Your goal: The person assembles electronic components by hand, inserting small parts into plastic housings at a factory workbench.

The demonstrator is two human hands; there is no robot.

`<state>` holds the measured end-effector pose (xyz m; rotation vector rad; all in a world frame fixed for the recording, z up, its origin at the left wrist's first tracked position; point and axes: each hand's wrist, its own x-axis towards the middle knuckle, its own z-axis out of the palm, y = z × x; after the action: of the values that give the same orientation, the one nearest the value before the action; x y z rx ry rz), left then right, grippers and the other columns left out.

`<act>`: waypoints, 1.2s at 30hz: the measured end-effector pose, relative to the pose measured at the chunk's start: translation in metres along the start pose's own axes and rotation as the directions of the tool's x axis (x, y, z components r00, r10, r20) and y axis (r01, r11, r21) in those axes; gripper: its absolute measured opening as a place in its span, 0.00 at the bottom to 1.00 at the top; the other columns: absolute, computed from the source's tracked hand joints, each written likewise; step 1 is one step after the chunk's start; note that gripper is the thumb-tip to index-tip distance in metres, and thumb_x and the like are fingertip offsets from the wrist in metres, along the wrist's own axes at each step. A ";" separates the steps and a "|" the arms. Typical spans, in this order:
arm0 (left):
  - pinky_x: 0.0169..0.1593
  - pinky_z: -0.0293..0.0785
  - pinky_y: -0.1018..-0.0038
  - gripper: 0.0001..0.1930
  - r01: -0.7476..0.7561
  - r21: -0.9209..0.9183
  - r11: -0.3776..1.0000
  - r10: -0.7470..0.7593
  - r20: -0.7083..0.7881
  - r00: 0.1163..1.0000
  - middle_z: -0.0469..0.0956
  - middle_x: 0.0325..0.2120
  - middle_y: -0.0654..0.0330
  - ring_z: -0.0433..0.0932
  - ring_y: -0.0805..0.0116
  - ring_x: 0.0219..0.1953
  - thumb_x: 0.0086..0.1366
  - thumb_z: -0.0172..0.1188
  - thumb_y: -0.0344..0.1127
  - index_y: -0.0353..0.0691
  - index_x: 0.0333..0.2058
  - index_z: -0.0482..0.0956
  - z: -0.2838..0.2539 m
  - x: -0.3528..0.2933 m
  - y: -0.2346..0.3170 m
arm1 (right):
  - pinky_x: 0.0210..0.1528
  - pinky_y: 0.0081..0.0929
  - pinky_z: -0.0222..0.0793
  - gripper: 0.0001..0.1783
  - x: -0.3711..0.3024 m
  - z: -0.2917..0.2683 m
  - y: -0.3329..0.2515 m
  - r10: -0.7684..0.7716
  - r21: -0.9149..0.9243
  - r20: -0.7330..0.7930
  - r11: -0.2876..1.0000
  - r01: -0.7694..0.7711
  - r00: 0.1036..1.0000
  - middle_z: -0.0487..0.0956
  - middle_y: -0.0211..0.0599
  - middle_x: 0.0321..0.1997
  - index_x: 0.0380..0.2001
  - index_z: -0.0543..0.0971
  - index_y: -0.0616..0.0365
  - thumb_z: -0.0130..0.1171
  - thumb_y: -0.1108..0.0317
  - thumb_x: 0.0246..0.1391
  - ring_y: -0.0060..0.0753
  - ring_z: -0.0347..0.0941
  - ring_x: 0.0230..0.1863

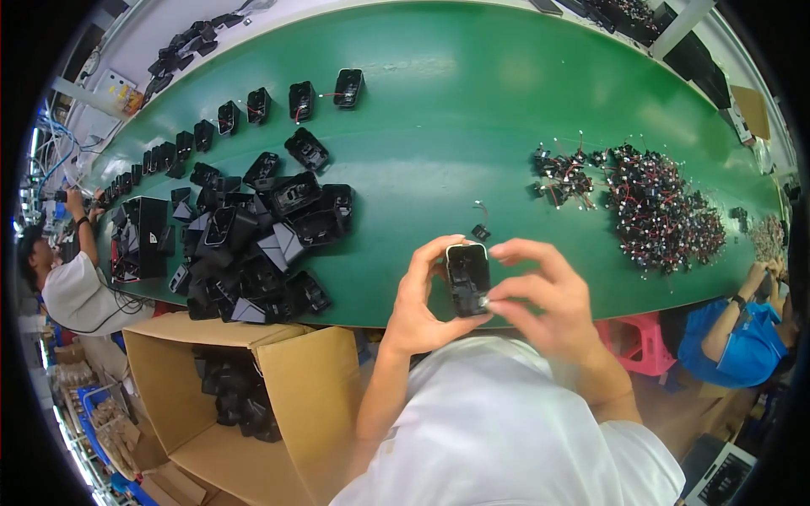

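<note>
My left hand grips a small open black plastic housing with a pale rim, held above the front edge of the green table. At the housing's right side is my right hand. Its thumb and a finger are drawn together by the lower right of the housing, around something small and pale that I cannot make out. Just beyond the housing, a small black part with a red wire lies on the table.
To the left lies a heap of black housings; a row of housings runs behind it. Wired parts are piled at the right. Below the table stands a cardboard box with black pieces inside. Co-workers sit at both ends, near a pink stool.
</note>
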<state>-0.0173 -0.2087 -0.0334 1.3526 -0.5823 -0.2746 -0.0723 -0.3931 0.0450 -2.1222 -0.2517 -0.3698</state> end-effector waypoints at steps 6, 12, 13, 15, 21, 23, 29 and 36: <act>0.53 0.71 0.66 0.46 -0.032 0.081 0.996 0.034 -0.031 0.999 0.74 0.54 0.52 0.75 0.62 0.53 0.43 0.78 0.28 0.37 0.62 0.64 -0.003 -0.003 0.003 | 0.37 0.32 0.73 0.11 -0.002 0.014 0.007 -0.121 -0.145 -0.025 0.983 0.116 0.992 0.80 0.38 0.46 0.27 0.81 0.56 0.72 0.78 0.38 0.42 0.75 0.46; 0.45 0.75 0.69 0.46 -0.051 0.167 0.985 0.057 -0.032 0.998 0.74 0.55 0.53 0.78 0.63 0.49 0.43 0.79 0.32 0.38 0.63 0.66 -0.003 -0.002 0.001 | 0.36 0.34 0.72 0.11 -0.002 0.019 0.003 -0.179 -0.140 -0.052 0.975 0.171 0.982 0.82 0.36 0.40 0.27 0.81 0.56 0.71 0.78 0.37 0.43 0.75 0.40; 0.45 0.75 0.70 0.47 -0.054 0.155 0.986 0.061 -0.036 0.998 0.74 0.55 0.53 0.78 0.63 0.49 0.43 0.79 0.33 0.38 0.63 0.66 -0.003 -0.001 0.002 | 0.36 0.34 0.72 0.11 -0.002 0.020 0.003 -0.179 -0.140 -0.052 0.975 0.170 0.983 0.82 0.36 0.40 0.27 0.81 0.56 0.71 0.78 0.37 0.43 0.75 0.40; 0.45 0.75 0.70 0.47 -0.055 0.146 0.988 0.061 -0.038 0.997 0.75 0.54 0.53 0.78 0.63 0.49 0.43 0.79 0.33 0.38 0.63 0.66 -0.003 -0.002 0.000 | 0.35 0.31 0.72 0.12 -0.002 0.020 0.004 -0.191 -0.143 -0.064 0.973 0.180 0.979 0.82 0.35 0.37 0.27 0.80 0.57 0.71 0.78 0.37 0.41 0.74 0.36; 0.46 0.74 0.70 0.47 -0.050 0.183 0.982 0.061 -0.052 0.997 0.76 0.52 0.54 0.78 0.64 0.48 0.42 0.79 0.33 0.37 0.63 0.66 -0.006 -0.003 0.002 | 0.31 0.30 0.68 0.11 0.001 0.018 -0.001 -0.209 -0.190 -0.045 0.962 0.197 0.977 0.79 0.35 0.31 0.27 0.79 0.58 0.71 0.78 0.38 0.37 0.72 0.30; 0.46 0.74 0.70 0.47 -0.049 0.204 0.978 0.060 -0.047 0.997 0.77 0.52 0.54 0.78 0.64 0.48 0.42 0.79 0.33 0.37 0.63 0.66 -0.006 -0.002 0.003 | 0.30 0.30 0.67 0.11 -0.001 0.022 0.000 -0.185 -0.173 -0.063 0.970 0.172 0.981 0.78 0.35 0.30 0.27 0.79 0.58 0.71 0.78 0.38 0.37 0.71 0.30; 0.46 0.74 0.70 0.48 -0.032 0.095 0.995 0.039 -0.073 0.997 0.76 0.52 0.53 0.78 0.63 0.49 0.42 0.80 0.34 0.37 0.63 0.66 -0.005 -0.003 0.002 | 0.29 0.29 0.66 0.10 -0.004 0.025 -0.003 -0.080 -0.107 -0.114 0.992 0.068 0.990 0.77 0.37 0.29 0.27 0.79 0.58 0.70 0.78 0.40 0.37 0.71 0.29; 0.50 0.74 0.66 0.49 -0.074 0.246 0.966 0.072 0.016 0.997 0.76 0.52 0.49 0.76 0.56 0.50 0.43 0.80 0.36 0.34 0.64 0.66 -0.009 -0.001 0.007 | 0.29 0.30 0.66 0.09 -0.003 0.023 -0.007 -0.040 -0.157 -0.040 0.987 0.033 0.998 0.77 0.35 0.28 0.26 0.80 0.57 0.70 0.78 0.39 0.36 0.70 0.28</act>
<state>-0.0144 -0.1989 -0.0279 1.5666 -0.6874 -0.1498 -0.0737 -0.3705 0.0374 -2.2634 -0.2437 -0.4695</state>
